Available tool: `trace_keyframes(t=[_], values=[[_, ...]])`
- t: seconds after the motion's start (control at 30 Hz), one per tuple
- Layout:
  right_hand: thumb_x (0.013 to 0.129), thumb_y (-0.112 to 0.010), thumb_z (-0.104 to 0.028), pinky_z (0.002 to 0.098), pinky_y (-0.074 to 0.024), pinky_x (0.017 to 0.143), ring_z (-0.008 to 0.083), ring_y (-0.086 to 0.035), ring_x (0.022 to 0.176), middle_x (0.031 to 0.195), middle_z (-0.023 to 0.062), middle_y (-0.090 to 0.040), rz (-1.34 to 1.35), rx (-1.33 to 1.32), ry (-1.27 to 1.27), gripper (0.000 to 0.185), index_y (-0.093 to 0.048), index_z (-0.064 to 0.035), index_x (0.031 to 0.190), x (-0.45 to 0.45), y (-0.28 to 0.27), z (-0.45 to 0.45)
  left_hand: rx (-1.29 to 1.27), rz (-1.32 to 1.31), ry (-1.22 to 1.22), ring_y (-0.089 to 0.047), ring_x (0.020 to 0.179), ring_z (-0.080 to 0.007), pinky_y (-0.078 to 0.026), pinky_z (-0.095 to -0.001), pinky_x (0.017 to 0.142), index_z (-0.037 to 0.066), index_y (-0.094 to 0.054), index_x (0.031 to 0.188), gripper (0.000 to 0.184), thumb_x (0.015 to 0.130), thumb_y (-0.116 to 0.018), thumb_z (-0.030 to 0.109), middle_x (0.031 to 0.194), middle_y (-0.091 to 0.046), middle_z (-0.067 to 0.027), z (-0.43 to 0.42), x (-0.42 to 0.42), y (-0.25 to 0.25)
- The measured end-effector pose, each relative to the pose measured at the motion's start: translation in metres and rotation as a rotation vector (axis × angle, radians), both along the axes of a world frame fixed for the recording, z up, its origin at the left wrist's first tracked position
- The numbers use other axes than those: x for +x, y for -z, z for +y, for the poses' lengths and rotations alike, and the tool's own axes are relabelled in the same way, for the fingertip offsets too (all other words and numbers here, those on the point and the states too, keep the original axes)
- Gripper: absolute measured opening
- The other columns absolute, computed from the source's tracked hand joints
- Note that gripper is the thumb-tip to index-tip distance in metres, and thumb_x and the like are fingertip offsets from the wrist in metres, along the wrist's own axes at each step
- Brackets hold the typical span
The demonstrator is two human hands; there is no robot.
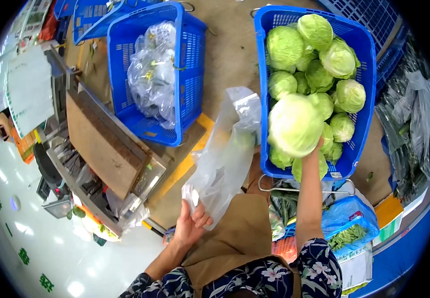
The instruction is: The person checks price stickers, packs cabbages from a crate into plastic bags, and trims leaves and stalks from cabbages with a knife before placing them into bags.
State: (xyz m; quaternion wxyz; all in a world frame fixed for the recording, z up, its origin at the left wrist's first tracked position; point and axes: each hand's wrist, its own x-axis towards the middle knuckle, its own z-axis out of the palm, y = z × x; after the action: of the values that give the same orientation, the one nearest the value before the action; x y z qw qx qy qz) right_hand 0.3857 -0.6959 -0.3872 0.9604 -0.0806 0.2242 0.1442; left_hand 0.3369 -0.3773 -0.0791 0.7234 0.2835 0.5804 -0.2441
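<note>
My left hand (192,222) is closed on the open end of a clear plastic bag (225,154), which hangs out ahead of it. In my right hand (318,149) is a pale green cabbage (295,125), raised above a blue crate (369,119). Several more cabbages (315,32) fill that crate. The fingers of my right hand are mostly hidden behind the cabbage.
A second blue crate (191,74) at the upper left holds clear plastic bags (153,69). Left of it stands a scale with a brown board (100,144). Dark wrapped greens (409,119) lie at the right, and a blue-bagged tray of green beans (346,237) is below.
</note>
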Motion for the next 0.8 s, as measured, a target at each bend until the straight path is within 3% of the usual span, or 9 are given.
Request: trace_keyframes(t=[0.03, 0.13, 0.27, 0.37, 0.57, 0.6, 0.63, 0.7, 0.8], values=[[0.071, -0.070, -0.039, 0.0474, -0.0432, 0.100, 0.0314, -0.052, 0.118, 0.133, 0.0152, -0.049, 0.127, -0.086, -0.099, 0.081, -0.039, -0.0045, 0.137, -0.019, -0.010, 0.023, 0.025, 0.018, 0.042, -0.026, 0.050, -0.0090, -0.031, -0.0259, 0.065, 0.015, -0.038, 0.062, 0.058, 0.090, -0.033, 0.066, 0.058, -0.025, 0.0060, -0.001, 0.002, -0.002], [0.059, -0.078, -0.024, 0.0382, -0.0383, 0.105, 0.0253, -0.048, 0.122, 0.134, 0.0116, -0.049, -0.075, -0.178, -0.317, 0.091, -0.038, -0.0063, 0.139, 0.004, -0.088, 0.101, -0.155, -0.167, -0.028, -0.030, 0.054, -0.0096, -0.037, -0.0319, 0.070, 0.015, -0.047, 0.109, 0.048, 0.097, -0.027, 0.057, 0.064, -0.031, 0.0049, 0.016, -0.013, 0.010], [0.068, -0.077, -0.006, 0.0340, -0.0417, 0.099, 0.0211, -0.050, 0.118, 0.125, 0.0099, -0.054, 0.090, -0.222, -0.766, 0.079, -0.039, -0.0076, 0.138, -0.038, -0.065, 0.178, 0.021, -0.018, 0.072, -0.026, 0.051, -0.0082, -0.031, -0.0262, 0.065, 0.015, -0.038, 0.063, 0.058, 0.091, -0.033, 0.066, 0.057, -0.026, 0.0065, 0.014, 0.004, -0.004], [0.067, -0.081, -0.033, 0.0378, -0.0382, 0.101, 0.0281, -0.046, 0.122, 0.128, 0.0198, -0.051, 0.052, -0.817, -1.004, 0.091, -0.034, -0.0098, 0.142, -0.098, -0.019, 0.228, -0.046, -0.099, 0.157, -0.027, 0.054, -0.0105, -0.030, -0.0292, 0.067, 0.014, -0.039, 0.066, 0.058, 0.090, -0.031, 0.066, 0.061, -0.027, 0.0050, 0.030, -0.016, 0.002], [0.069, -0.077, -0.041, 0.0411, -0.0365, 0.102, 0.0362, -0.047, 0.120, 0.124, 0.0219, -0.053, -0.105, -1.144, -0.873, 0.078, -0.048, -0.0055, 0.131, -0.073, -0.072, 0.145, -0.118, 0.056, 0.028, -0.026, 0.051, -0.0092, -0.028, -0.0270, 0.062, 0.013, -0.040, 0.065, 0.052, 0.095, -0.036, 0.056, 0.060, -0.029, 0.0049, 0.033, -0.037, 0.001], [0.070, -0.077, -0.041, 0.0422, -0.0386, 0.099, 0.0353, -0.049, 0.117, 0.121, 0.0197, -0.055, 0.094, -1.316, -0.712, 0.069, -0.055, -0.0027, 0.123, -0.045, -0.104, 0.109, -0.066, 0.142, -0.016, -0.026, 0.050, -0.0088, -0.028, -0.0265, 0.061, 0.013, -0.040, 0.065, 0.051, 0.096, -0.037, 0.053, 0.060, -0.029, 0.0049, 0.034, -0.045, 0.006], [0.065, -0.080, -0.045, 0.0443, -0.0407, 0.096, 0.0365, -0.048, 0.116, 0.124, 0.0238, -0.052, -0.004, -2.031, -0.591, 0.077, -0.052, -0.0065, 0.125, -0.049, -0.100, 0.075, -0.066, 0.106, -0.083, -0.026, 0.051, -0.0085, -0.028, -0.0265, 0.060, 0.013, -0.040, 0.065, 0.050, 0.096, -0.039, 0.052, 0.061, -0.030, 0.0048, 0.058, -0.069, 0.017], [0.051, -0.082, -0.059, 0.0551, -0.0351, 0.099, 0.0505, -0.032, 0.126, 0.141, 0.0324, -0.028, 0.198, -2.368, -0.956, 0.112, -0.033, -0.0167, 0.143, -0.050, -0.091, 0.000, -0.066, 0.068, -0.013, -0.026, 0.051, -0.0083, -0.028, -0.0266, 0.060, 0.013, -0.040, 0.065, 0.050, 0.096, -0.039, 0.052, 0.061, -0.029, 0.0048, 0.062, -0.069, 0.018], [0.048, -0.083, -0.061, 0.0573, -0.0308, 0.103, 0.0532, -0.024, 0.130, 0.146, 0.0306, -0.020, 0.356, -2.030, -1.252, 0.121, -0.028, -0.0165, 0.146, -0.068, -0.057, -0.061, -0.036, 0.084, -0.004, -0.027, 0.051, -0.0083, -0.029, -0.0266, 0.061, 0.013, -0.040, 0.065, 0.049, 0.097, -0.039, 0.051, 0.061, -0.029, 0.0048, 0.055, -0.071, 0.020]])
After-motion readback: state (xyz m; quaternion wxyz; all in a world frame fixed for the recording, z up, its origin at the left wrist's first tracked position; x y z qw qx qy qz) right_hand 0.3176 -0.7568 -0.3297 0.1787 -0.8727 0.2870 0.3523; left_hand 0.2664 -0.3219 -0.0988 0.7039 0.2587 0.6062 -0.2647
